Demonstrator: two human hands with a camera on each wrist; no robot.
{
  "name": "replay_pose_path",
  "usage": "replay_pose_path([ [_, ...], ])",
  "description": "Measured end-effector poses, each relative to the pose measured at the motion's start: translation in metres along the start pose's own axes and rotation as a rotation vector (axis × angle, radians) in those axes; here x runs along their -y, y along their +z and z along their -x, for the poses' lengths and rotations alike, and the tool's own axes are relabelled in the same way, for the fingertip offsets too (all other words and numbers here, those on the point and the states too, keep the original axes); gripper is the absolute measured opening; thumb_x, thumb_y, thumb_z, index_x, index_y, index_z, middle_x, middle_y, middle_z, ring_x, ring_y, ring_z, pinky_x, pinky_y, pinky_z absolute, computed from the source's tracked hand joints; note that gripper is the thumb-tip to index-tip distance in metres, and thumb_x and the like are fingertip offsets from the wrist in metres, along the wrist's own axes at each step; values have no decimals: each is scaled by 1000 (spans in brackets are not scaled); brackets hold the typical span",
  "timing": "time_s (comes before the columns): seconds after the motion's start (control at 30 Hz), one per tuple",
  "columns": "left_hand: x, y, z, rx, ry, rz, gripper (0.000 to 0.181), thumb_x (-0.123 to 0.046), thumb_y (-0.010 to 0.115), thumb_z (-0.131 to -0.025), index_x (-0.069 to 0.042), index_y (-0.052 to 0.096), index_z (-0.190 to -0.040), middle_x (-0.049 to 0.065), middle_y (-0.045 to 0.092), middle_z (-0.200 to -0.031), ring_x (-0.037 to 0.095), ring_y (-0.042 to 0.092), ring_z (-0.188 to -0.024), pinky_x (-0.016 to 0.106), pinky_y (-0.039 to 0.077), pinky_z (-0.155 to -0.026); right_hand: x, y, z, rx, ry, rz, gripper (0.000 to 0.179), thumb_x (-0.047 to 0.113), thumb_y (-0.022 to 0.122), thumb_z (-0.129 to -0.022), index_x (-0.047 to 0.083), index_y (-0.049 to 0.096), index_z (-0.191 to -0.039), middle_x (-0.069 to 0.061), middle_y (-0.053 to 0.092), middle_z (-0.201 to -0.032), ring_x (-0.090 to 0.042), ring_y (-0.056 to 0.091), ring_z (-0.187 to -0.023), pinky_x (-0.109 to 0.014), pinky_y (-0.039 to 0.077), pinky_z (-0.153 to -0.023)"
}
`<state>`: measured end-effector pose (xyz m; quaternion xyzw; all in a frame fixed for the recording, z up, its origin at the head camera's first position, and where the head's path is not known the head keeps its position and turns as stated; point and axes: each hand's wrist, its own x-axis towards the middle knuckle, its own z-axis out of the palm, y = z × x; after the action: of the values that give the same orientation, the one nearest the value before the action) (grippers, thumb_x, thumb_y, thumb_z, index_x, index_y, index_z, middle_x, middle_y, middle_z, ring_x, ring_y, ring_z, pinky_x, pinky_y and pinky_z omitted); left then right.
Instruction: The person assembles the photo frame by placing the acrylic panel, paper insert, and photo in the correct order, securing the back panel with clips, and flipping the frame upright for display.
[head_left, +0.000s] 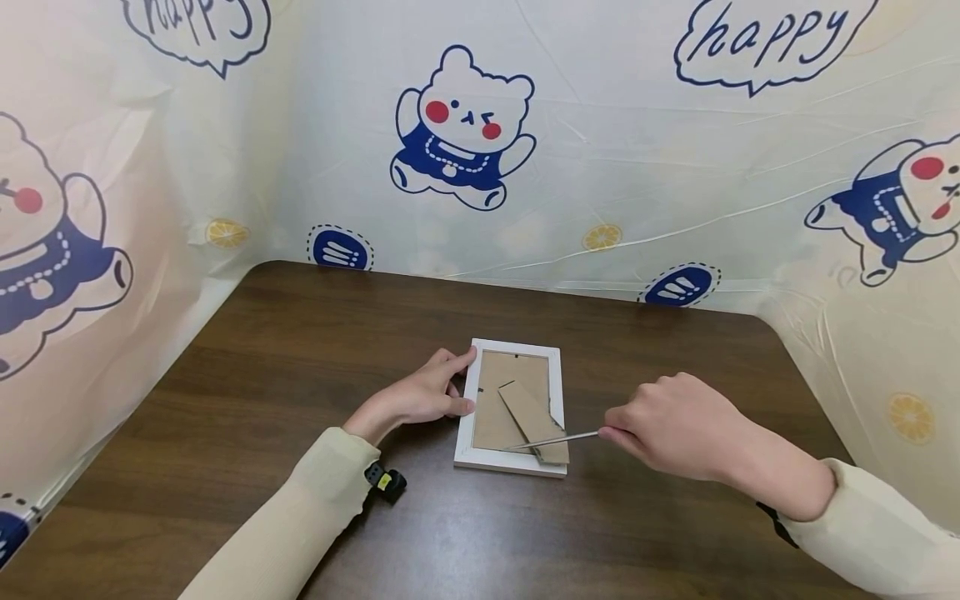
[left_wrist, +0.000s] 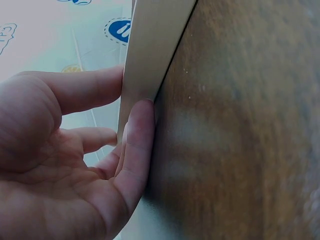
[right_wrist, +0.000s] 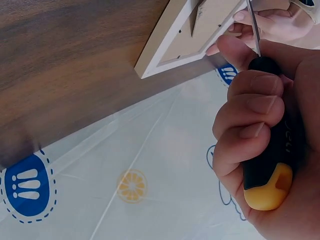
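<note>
A white picture frame (head_left: 510, 464) lies face down on the table, its brown backing board (head_left: 491, 417) showing. The cardboard stand flap (head_left: 528, 410) slants across the backing toward the lower right corner. My left hand (head_left: 423, 392) touches the frame's left side; in the left wrist view its fingertips (left_wrist: 141, 112) rest against the side edge. In the right wrist view my right hand (right_wrist: 260, 115) grips a screwdriver by its black and yellow handle (right_wrist: 270, 187). The screwdriver's metal shaft (head_left: 573, 437) crosses over the flap, its tip near the frame's bottom edge.
The brown wooden table (head_left: 300, 367) carries the work. A patterned white sheet (head_left: 600, 150) with bears and lemon slices hangs around its back and sides. Black bands sit at both wrists, the left one with a small black device (head_left: 387, 482).
</note>
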<state>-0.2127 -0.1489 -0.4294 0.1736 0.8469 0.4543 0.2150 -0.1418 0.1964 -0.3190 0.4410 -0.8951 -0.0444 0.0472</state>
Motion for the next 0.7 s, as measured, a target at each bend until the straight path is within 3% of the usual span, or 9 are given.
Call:
replay_pose_path([
  [0.7,1,0,0,5,2,-4,90,-10,75,-98,-8,20,-169,17,39,-133,20,54,-91,32,48,-80,2,6,-5,-24,-24,38,33,30,75,-99,27,61,-69,18,35,-54,-2,34,-48,-25,29,-45],
])
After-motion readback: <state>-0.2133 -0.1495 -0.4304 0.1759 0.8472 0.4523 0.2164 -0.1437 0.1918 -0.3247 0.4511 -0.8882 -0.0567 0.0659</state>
